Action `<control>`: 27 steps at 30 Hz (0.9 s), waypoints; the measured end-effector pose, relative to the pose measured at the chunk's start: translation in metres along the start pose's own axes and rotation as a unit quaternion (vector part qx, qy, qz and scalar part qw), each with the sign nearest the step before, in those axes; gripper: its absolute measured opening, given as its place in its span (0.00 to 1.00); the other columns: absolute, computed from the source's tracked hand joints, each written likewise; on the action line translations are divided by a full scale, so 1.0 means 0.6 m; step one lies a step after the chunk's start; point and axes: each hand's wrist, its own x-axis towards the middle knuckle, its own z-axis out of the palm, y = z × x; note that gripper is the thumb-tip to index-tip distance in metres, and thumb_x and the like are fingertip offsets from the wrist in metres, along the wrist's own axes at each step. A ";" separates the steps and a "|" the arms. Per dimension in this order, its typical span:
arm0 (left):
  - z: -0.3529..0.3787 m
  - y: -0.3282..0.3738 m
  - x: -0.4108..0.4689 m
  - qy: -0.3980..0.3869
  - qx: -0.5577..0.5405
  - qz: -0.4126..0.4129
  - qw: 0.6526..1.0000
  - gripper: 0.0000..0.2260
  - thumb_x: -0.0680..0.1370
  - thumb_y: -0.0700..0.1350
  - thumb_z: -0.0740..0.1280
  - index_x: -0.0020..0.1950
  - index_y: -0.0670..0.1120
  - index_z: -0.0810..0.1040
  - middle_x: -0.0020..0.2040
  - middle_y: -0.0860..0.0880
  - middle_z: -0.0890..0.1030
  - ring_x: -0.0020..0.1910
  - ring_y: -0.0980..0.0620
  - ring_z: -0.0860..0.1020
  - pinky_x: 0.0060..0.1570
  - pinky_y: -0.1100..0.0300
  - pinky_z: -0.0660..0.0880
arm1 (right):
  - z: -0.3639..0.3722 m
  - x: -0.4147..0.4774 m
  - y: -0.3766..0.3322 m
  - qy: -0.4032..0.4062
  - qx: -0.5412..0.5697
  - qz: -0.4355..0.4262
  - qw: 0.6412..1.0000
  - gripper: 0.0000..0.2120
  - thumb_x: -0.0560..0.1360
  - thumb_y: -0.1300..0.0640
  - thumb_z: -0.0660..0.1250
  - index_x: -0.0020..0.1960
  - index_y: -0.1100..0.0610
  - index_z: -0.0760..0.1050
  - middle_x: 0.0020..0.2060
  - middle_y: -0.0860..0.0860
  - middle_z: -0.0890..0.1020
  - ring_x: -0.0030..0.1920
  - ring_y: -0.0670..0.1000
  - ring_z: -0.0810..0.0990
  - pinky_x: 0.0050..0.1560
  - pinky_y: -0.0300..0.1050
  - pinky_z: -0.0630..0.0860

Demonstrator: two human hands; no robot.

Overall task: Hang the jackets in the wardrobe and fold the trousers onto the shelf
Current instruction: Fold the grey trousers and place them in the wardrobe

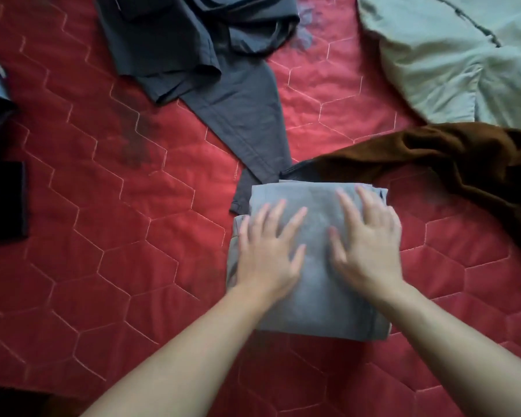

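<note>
A pair of grey trousers [316, 299] lies folded into a compact rectangle on the red quilted bed cover [109, 236]. My left hand [268, 251] rests flat on its left half with the fingers spread. My right hand [367, 242] lies flat on its right half, fingers apart too. Neither hand grips the cloth; both palms press down on top. Just behind the folded pair, dark grey trousers [223, 85] sprawl unfolded toward the back of the bed.
A brown garment [433, 158] lies crumpled at the right, touching the folded pair's far edge. A pale green garment [451, 55] fills the back right corner. Dark clothing [3, 194] lies along the left edge.
</note>
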 end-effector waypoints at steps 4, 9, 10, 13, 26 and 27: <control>0.066 -0.016 0.003 -0.076 0.041 -0.006 0.996 0.29 0.76 0.63 0.54 0.77 0.57 0.60 0.78 0.48 0.60 0.78 0.44 0.57 0.72 0.34 0.48 | 0.061 -0.003 0.030 -0.131 -0.106 -0.045 0.985 0.28 0.77 0.41 0.51 0.75 0.47 0.63 0.76 0.54 0.62 0.76 0.58 0.60 0.72 0.59 0.51; 0.100 -0.056 -0.004 -0.071 0.058 0.000 0.996 0.33 0.77 0.67 0.50 0.79 0.57 0.50 0.80 0.50 0.49 0.79 0.49 0.46 0.74 0.39 0.41 | 0.106 0.000 0.078 -0.160 -0.117 -0.035 0.980 0.31 0.77 0.37 0.48 0.78 0.45 0.53 0.79 0.53 0.54 0.78 0.56 0.52 0.74 0.61 0.51; 0.102 -0.055 -0.003 -0.067 0.054 -0.001 0.996 0.33 0.77 0.67 0.50 0.79 0.57 0.49 0.80 0.50 0.49 0.79 0.49 0.45 0.74 0.40 0.41 | 0.110 0.001 0.077 -0.156 -0.117 -0.037 0.980 0.31 0.77 0.37 0.48 0.78 0.45 0.54 0.79 0.53 0.55 0.78 0.56 0.53 0.74 0.62 0.51; 0.101 -0.052 -0.006 -0.069 0.049 -0.004 0.996 0.33 0.76 0.67 0.50 0.79 0.57 0.50 0.80 0.49 0.50 0.79 0.49 0.47 0.74 0.40 0.42 | 0.104 -0.005 0.069 -0.145 -0.140 -0.030 0.979 0.32 0.77 0.37 0.48 0.78 0.47 0.54 0.78 0.55 0.54 0.77 0.57 0.53 0.73 0.64 0.52; 0.078 -0.067 -0.105 -0.112 0.084 -0.133 0.981 0.32 0.77 0.64 0.43 0.80 0.56 0.46 0.81 0.47 0.49 0.79 0.47 0.50 0.74 0.39 0.49 | 0.078 -0.167 0.046 -0.210 -0.181 -0.259 0.925 0.41 0.58 0.57 0.72 0.71 0.56 0.68 0.70 0.60 0.72 0.68 0.64 0.71 0.65 0.66 0.62; 0.076 -0.068 -0.116 -0.131 0.083 -0.151 0.976 0.31 0.77 0.64 0.41 0.79 0.56 0.41 0.81 0.48 0.44 0.79 0.48 0.44 0.74 0.41 0.44 | 0.077 -0.163 0.044 -0.207 -0.179 -0.263 0.925 0.38 0.59 0.60 0.70 0.70 0.56 0.71 0.68 0.60 0.73 0.66 0.65 0.73 0.64 0.66 0.66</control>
